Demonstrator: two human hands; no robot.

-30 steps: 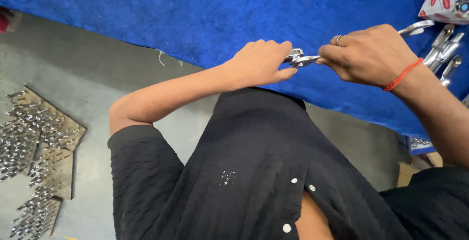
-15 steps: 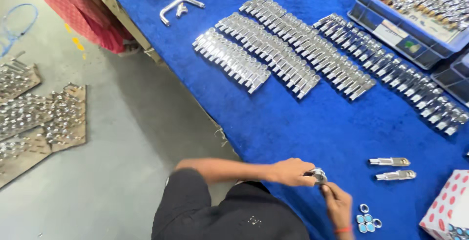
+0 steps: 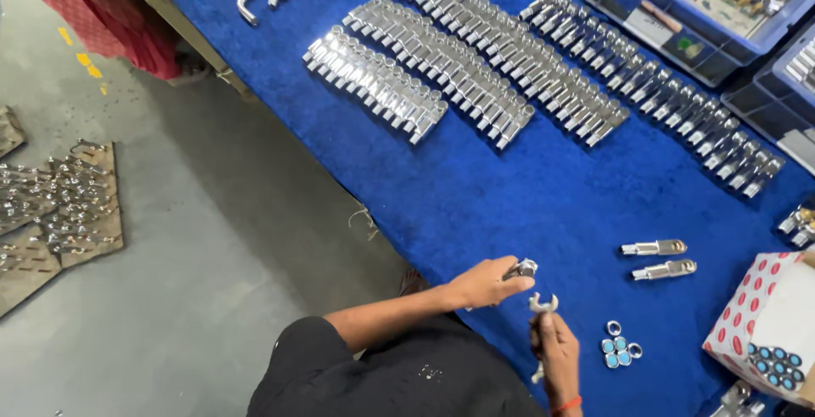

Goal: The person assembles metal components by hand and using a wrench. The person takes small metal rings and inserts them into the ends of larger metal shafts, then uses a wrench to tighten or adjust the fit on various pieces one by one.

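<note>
Chrome glints at the near edge of the blue tabletop [image 3: 475, 188], where the left hand [image 3: 486, 283] pinches a small tap fitting [image 3: 520, 269] steady while the right hand [image 3: 556, 347], its grip closed, raises an open-ended spanner [image 3: 542, 304] beside it.

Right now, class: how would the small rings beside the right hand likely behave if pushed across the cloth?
The rings look small and metallic, so probably light and stiff. Lying flat on the blue cloth, they would likely slide, not roll.

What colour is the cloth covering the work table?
The table cloth is deep blue, seen best in the head view.
</note>
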